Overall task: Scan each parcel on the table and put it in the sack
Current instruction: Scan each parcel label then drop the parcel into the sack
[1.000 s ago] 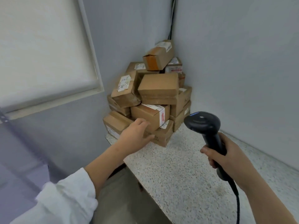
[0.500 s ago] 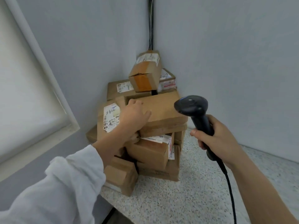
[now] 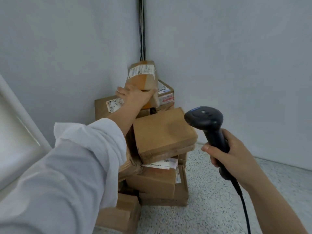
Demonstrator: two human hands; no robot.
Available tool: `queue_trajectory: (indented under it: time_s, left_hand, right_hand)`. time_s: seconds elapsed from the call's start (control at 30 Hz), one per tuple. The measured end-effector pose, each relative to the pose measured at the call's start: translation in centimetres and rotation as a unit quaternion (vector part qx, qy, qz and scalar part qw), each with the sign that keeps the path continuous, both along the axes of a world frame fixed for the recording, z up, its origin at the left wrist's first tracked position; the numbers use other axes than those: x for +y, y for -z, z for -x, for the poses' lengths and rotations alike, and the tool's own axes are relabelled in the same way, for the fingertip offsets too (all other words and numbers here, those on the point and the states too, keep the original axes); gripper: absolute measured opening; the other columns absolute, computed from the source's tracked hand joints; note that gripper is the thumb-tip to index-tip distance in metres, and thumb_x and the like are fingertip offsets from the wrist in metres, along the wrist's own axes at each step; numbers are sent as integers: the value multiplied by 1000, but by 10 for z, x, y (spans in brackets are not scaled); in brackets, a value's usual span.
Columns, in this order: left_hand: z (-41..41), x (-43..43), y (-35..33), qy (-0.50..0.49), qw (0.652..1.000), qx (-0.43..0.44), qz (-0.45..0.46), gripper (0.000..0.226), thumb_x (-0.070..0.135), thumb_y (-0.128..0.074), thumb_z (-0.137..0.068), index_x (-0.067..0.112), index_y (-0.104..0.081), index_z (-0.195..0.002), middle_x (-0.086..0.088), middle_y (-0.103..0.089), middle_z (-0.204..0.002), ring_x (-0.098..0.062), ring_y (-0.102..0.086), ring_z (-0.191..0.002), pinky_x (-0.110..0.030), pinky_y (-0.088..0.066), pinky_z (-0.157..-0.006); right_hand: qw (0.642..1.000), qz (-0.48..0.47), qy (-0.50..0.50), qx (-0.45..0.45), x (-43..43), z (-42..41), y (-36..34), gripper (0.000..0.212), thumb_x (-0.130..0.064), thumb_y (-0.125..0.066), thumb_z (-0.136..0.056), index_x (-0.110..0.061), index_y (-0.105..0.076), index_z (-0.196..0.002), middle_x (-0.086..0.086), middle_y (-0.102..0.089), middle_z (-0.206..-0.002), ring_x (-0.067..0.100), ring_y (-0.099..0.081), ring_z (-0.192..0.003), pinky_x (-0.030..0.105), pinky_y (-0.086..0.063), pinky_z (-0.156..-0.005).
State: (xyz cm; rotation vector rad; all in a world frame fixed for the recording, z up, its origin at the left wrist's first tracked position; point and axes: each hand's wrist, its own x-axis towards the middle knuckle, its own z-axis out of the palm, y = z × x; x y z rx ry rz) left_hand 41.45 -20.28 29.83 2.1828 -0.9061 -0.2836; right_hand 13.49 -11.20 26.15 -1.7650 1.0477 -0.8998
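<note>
Several cardboard parcels are piled in the far corner of a speckled table, where two grey walls meet and dark cables run down the join. The left hand, reaching out of a white sleeve, now grasps the top parcel, a small box with a white label on its upper face. The thumb is on the box's left side and the fingers are wrapped across its near face towards the right edge. The box sits tilted at the peak of the pile, against the corner.

Half a second ago this hand lay lower, on the wide flat parcel in the middle of the pile, and a second ago it was down by the bottom boxes. It has since climbed to the top.

The right hand stays clenched around the handle of a black barcode scanner, as before. It is held upright to the right of the pile and near the flat parcel, and its cord trails down towards the near edge. A white window frame fills the left edge.
</note>
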Motion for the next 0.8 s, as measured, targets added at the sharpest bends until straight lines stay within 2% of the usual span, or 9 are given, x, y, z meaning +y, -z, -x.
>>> queue_trajectory:
  time_s: [0.13, 0.23, 0.4, 0.5, 0.63, 0.7, 0.8]
  left_hand:
    - [1, -15, 5, -28, 998, 37, 31, 119, 62, -69, -69, 6, 1, -147, -23, -3, -151, -40, -5, -141, -53, -15, -114]
    - [0, -18, 7, -49, 994, 50, 80, 111, 53, -76, -67, 7, -10, -143, -22, -19, -143, -38, -22, -133, -48, -23, -112]
    - [12, -9, 9, -29, 988, 41, 143, 95, 48, -77, -64, 12, -24, -134, -16, -26, -137, -35, -30, -126, -47, -32, -107]
    - [44, 2, 9, 19, 984, 23, 177, 87, 47, -75, -66, 15, -27, -131, -13, -27, -136, -33, -33, -125, -42, -35, -104]
    - [107, 19, 16, 132, 971, -1, 198, 92, 48, -77, -65, 16, -26, -135, -11, -27, -137, -29, -29, -129, -41, -31, -107]
    - [140, 28, 26, 196, 957, -41, 208, 95, 50, -77, -61, 16, -28, -135, -10, -28, -136, -26, -29, -129, -36, -30, -107]
    - [186, 40, 53, 258, 941, -99, 193, 96, 47, -80, -60, 16, -29, -134, -7, -28, -134, -22, -29, -126, -28, -29, -98]
  right_hand:
    - [1000, -6, 25, -1, 3, 10, 1, 14, -13, -65, -85, -21, -53, -87, -5, -54, -50, 5, -50, -45, 18, -43, -48]
    - [999, -1, 41, 6, 5, 18, 2, 15, -14, -65, -85, -23, -53, -86, -5, -54, -50, 4, -50, -45, 18, -42, -49]
    - [999, -4, 51, -2, 14, 37, 4, 13, -15, -65, -85, -22, -54, -89, -2, -54, -51, 8, -50, -47, 20, -43, -51]
    - [999, -17, 48, -5, 21, 56, 3, 12, -16, -64, -85, -21, -55, -91, -1, -54, -52, 10, -50, -48, 21, -43, -50]
    - [998, -27, 52, -13, 34, 94, 1, 11, -12, -63, -85, -18, -55, -89, -3, -55, -52, 9, -50, -48, 20, -43, -48]
    - [998, -27, 61, -14, 39, 115, 0, 9, -11, -63, -85, -15, -56, -89, 0, -56, -54, 9, -49, -48, 22, -43, -49]
    - [997, -36, 74, -8, 43, 147, 6, 10, -11, -63, -84, -15, -56, -90, 0, -55, -55, 9, -50, -48, 19, -44, -51]
